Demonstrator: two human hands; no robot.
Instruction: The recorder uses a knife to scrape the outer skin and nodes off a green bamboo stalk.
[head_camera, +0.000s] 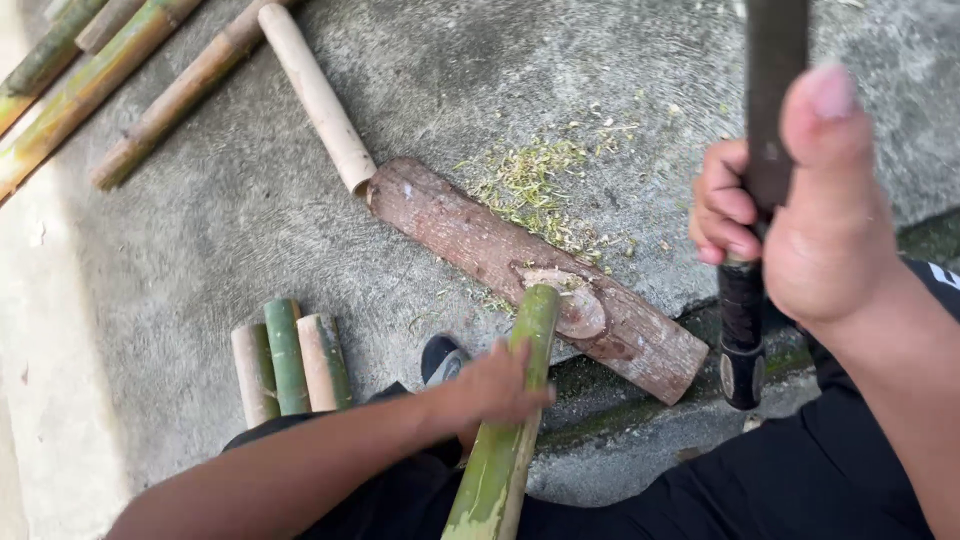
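Left hand (495, 385) gripping bamboo stalk (510, 420), right hand (800, 210) clenching machete (765, 190)

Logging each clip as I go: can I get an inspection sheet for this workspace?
Surface: grey concrete floor, rough and stained.
Job's things: green bamboo stick, its end resting on a notched log; dark blade with black handle, raised.
Clutter: three short bamboo pieces side by side; long bamboo poles top left; pale stick by the log; green shavings.
Grips: left hand holds the stick; right hand grips the blade.
Cables: nothing seen.
Surroundings: dark clothing and a shoe.
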